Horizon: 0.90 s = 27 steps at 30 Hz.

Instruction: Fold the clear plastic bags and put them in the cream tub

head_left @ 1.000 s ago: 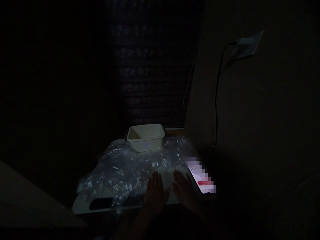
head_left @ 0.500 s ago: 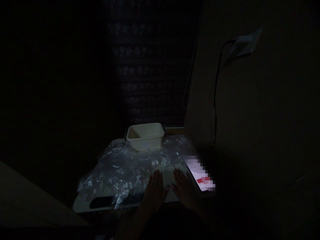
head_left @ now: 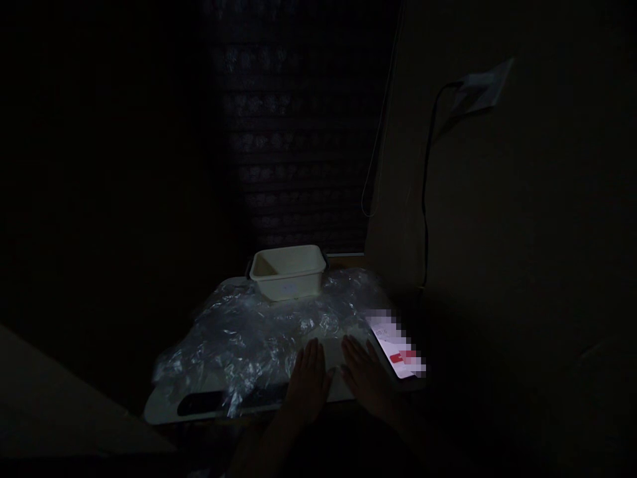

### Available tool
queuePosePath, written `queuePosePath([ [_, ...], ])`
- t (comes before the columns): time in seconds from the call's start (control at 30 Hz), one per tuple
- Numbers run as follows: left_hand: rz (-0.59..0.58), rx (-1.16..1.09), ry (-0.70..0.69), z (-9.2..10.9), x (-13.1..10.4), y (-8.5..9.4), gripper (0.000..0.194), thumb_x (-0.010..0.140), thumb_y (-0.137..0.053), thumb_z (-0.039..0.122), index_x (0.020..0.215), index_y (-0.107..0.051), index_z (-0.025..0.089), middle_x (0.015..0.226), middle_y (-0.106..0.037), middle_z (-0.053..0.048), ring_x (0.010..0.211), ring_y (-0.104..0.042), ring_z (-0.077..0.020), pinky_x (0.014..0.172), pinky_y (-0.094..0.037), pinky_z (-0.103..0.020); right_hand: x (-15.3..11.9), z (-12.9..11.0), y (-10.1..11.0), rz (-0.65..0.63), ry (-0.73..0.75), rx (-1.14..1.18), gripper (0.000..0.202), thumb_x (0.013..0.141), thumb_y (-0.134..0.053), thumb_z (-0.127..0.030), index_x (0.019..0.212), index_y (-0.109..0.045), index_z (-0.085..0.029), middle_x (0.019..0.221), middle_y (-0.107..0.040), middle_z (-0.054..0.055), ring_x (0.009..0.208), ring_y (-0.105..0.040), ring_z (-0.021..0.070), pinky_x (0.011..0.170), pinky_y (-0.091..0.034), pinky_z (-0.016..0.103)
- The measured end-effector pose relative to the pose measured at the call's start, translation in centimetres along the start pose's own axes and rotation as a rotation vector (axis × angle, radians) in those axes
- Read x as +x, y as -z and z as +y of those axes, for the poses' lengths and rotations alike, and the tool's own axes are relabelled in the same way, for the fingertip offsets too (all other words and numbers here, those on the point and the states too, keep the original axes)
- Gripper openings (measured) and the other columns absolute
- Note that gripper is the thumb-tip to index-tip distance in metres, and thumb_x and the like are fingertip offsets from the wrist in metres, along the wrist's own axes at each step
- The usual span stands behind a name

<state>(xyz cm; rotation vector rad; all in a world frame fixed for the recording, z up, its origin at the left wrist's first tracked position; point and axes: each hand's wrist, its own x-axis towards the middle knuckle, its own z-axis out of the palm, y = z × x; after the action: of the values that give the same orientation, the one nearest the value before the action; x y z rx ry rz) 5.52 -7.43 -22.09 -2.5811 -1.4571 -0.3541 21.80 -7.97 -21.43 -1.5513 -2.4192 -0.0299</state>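
Observation:
My left hand (head_left: 309, 378) lies flat near the front edge of a small white table (head_left: 162, 405), palm down with its fingers stretched forward. Beside it, a short gap to the right, my right hand (head_left: 361, 368) rests in the same way, fingers extended. Neither holds anything. Crumpled clear plastic sheeting (head_left: 239, 332) spreads over the table left of and beyond my hands. Just right of my right hand lies a phone (head_left: 393, 345) with its screen lit, partly pixelated. The scene is very dark, so fine detail of the fingers is lost.
A cream plastic basin (head_left: 288, 282) with dark side handles stands on the sheeting at the table's back. Behind hangs a dark patterned blind (head_left: 298, 153) with a looped cord (head_left: 371, 192). A black cable (head_left: 425, 179) drops from a wall outlet (head_left: 480, 89) at the right.
The view has shifted very slightly. Both hands stay flat in nearly the same place; the basin, sheeting and phone have not moved.

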Motion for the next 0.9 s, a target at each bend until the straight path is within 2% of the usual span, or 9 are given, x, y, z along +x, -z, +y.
queuePosePath([
  [0.2,0.050,0.050,0.068,0.0,-0.2,-1.1,0.054,0.078,-0.022,0.042,0.115,-0.032,0.004,0.119,-0.032,-0.019,0.112,-0.022,-0.0261,0.088,-0.024,-0.041,-0.1,0.0,-0.8,0.025,-0.107,-0.003,0.052,0.077,-0.018,-0.043,0.118,-0.027,-0.012,0.123,-0.029,0.010,0.114,-0.019,0.0203,0.091,-0.015,0.043],
  [0.33,0.061,0.015,0.098,0.0,0.0,-0.8,0.055,0.077,-0.024,0.042,0.114,-0.033,0.003,0.119,-0.032,-0.020,0.112,-0.022,-0.0270,0.087,-0.025,-0.042,0.0,0.7,-1.5,0.056,-0.108,0.045,0.050,0.078,-0.018,-0.041,0.119,-0.027,-0.013,0.123,-0.029,0.009,0.114,-0.020,0.0190,0.091,-0.017,0.042],
  [0.4,0.077,-0.029,0.093,0.1,0.1,-0.3,0.050,0.078,-0.024,0.038,0.115,-0.031,0.005,0.120,-0.032,-0.018,0.112,-0.022,-0.0251,0.088,-0.026,-0.041,0.0,1.1,-1.6,0.109,-0.111,0.091,0.049,0.078,-0.019,-0.038,0.119,-0.025,-0.013,0.124,-0.028,0.009,0.114,-0.019,0.0179,0.091,-0.020,0.041],
  [0.5,0.105,-0.121,0.029,0.8,-0.1,0.7,0.042,0.080,-0.023,0.025,0.119,-0.024,0.010,0.122,-0.030,-0.012,0.113,-0.022,-0.0203,0.088,-0.028,-0.038,-0.3,1.5,-1.5,0.205,-0.118,0.168,0.048,0.078,-0.022,-0.034,0.121,-0.018,-0.013,0.126,-0.024,0.008,0.115,-0.019,0.0168,0.091,-0.025,0.037],
  [0.63,0.083,-0.208,-0.175,2.8,-1.0,1.3,0.046,0.076,-0.030,0.019,0.120,-0.021,0.012,0.123,-0.028,-0.010,0.113,-0.024,-0.0180,0.087,-0.032,-0.032,-0.8,1.3,-1.2,0.249,-0.125,0.233,0.049,0.078,-0.024,-0.031,0.123,-0.010,-0.017,0.128,-0.018,0.006,0.115,-0.018,0.0174,0.090,-0.027,0.036],
  [0.77,0.046,-0.159,-0.201,4.0,-1.7,0.2,0.040,0.074,-0.034,0.014,0.114,-0.034,0.010,0.115,-0.040,-0.012,0.106,-0.035,-0.0195,0.083,-0.038,-0.032,-1.2,1.2,-1.1,0.270,-0.150,0.253,0.053,0.077,-0.026,-0.031,0.123,-0.004,-0.018,0.130,-0.012,0.005,0.115,-0.016,0.0181,0.090,-0.027,0.036],
  [0.9,0.115,-0.162,-0.201,3.9,-2.3,-0.8,0.030,0.078,-0.030,0.012,0.102,-0.047,0.016,0.104,-0.052,-0.007,0.097,-0.045,-0.0154,0.077,-0.043,-0.028,-1.6,1.4,-0.7,0.279,-0.192,0.294,0.051,0.077,-0.026,-0.030,0.123,-0.006,-0.022,0.129,-0.015,0.001,0.116,-0.016,0.0174,0.092,-0.025,0.036],
])
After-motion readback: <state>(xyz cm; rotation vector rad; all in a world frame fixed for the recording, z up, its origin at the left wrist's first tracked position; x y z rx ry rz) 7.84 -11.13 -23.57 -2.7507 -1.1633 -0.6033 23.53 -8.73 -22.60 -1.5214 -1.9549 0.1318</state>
